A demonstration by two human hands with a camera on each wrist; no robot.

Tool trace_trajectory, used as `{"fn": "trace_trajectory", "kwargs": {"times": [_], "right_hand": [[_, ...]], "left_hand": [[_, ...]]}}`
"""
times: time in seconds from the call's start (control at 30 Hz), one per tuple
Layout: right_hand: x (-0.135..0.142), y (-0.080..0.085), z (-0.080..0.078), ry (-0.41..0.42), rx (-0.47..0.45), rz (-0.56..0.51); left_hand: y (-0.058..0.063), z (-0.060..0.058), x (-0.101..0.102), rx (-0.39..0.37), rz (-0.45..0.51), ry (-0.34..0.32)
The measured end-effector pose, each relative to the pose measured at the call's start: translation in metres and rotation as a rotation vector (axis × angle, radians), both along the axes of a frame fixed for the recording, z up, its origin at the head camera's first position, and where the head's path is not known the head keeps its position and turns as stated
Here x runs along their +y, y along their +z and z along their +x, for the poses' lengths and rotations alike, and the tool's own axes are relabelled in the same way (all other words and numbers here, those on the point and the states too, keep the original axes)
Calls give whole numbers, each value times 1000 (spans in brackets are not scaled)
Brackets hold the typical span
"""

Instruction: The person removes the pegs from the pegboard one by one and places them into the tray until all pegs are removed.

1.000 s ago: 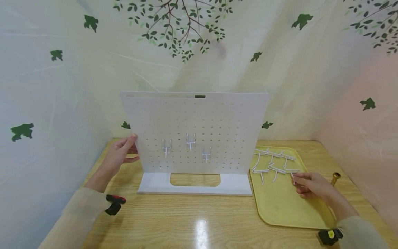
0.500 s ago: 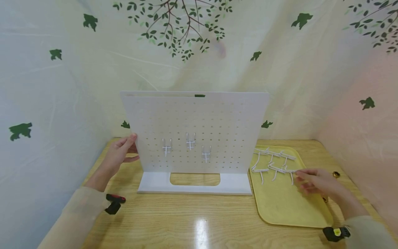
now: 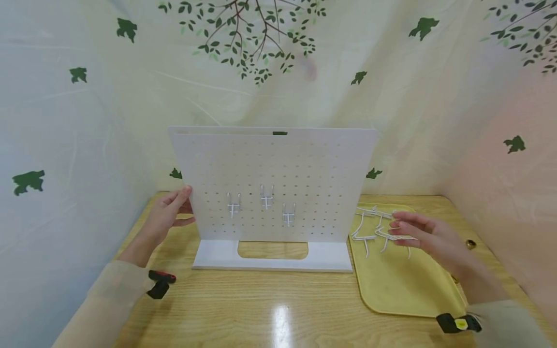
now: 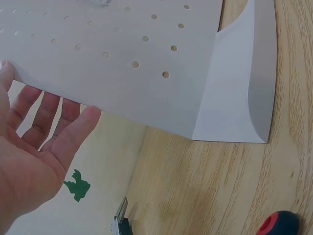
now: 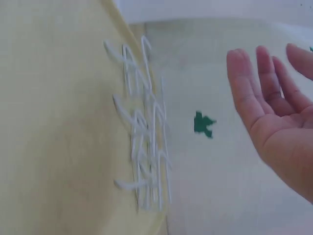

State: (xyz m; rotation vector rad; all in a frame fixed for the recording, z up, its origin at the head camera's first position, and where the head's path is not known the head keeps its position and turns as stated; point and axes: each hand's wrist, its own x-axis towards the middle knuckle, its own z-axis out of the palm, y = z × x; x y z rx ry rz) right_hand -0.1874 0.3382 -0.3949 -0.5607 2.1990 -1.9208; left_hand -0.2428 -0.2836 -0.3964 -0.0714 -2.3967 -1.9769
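A white pegboard (image 3: 322, 166) stands upright on its base, with three wire hooks on its front, one of them a pegboard hook (image 3: 267, 198) near the middle. My left hand (image 3: 167, 210) holds the board's left edge; the left wrist view has the thumb in front and the fingertips (image 4: 90, 115) along the edge. Over the yellow tray (image 3: 400, 290) hovers my right hand (image 3: 428, 237), fingers loosely spread with nothing between them. Several white wire hooks (image 3: 369, 238) lie below and beside it, partly hidden by the fingers. The right wrist view has these hooks (image 5: 146, 122) away from the fingers.
A brass-coloured round piece (image 3: 470, 244) lies right of the tray. In the left wrist view, pliers tips (image 4: 121, 218) and a red-and-dark handle (image 4: 283, 224) show at the bottom. A printed cloth (image 3: 278, 106) hangs behind the wooden table (image 3: 243, 309).
My right hand has let go of a hook at the tray's right, then moved up and left with its fingers spread. My left hand stays at the board's edge.
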Motion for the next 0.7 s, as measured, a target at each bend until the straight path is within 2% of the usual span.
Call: {"fn": "trace_trajectory", "kwargs": {"times": [0.07,0.13,0.27,0.4,0.57,0.7], "right_hand": [[-13,-1,1,40,34,-60],[-27,-4,1,70,58,-75],[-57,-10,3,106,24,-60],[-85,-12,4,173,-58,-98],[-110,-16,0,323,-201,-217],[-128,-18,-5,335,-329,-286]], "left_hand": [[0,0,0,1,-1,-3],[1,0,0,3,-6,-5],[1,0,0,-1,-7,-6],[0,-1,0,-2,-3,-5],[-1,0,-1,1,4,-7],[0,0,-1,1,9,-11]]}}
